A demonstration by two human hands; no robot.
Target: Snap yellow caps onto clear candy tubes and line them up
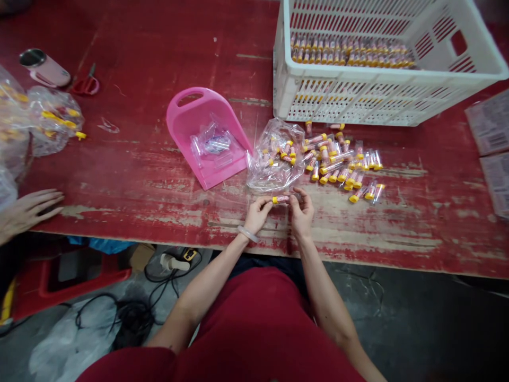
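Between my two hands, just above the table's front edge, lies a small clear tube (281, 199) with a yellow cap and pink-white contents. My left hand (257, 215) pinches it at the yellow cap end. The fingers of my right hand (301, 212) are closed on its clear end. Behind my hands rests an open clear plastic bag (274, 172) with several capped tubes in it. To its right many similar tubes (338, 159) lie loose in a pile. A pink scoop-shaped tray (181, 119) holding clear empty tubes and plastic stands left of the bag.
A white slatted crate (358, 101) with rows of tubes stands behind the pile. At left are scissors (86, 86), a pink cup (51, 71), bags of yellow caps (55, 119) and another person's hand (34, 209). Printed packs (491, 124) lie far right.
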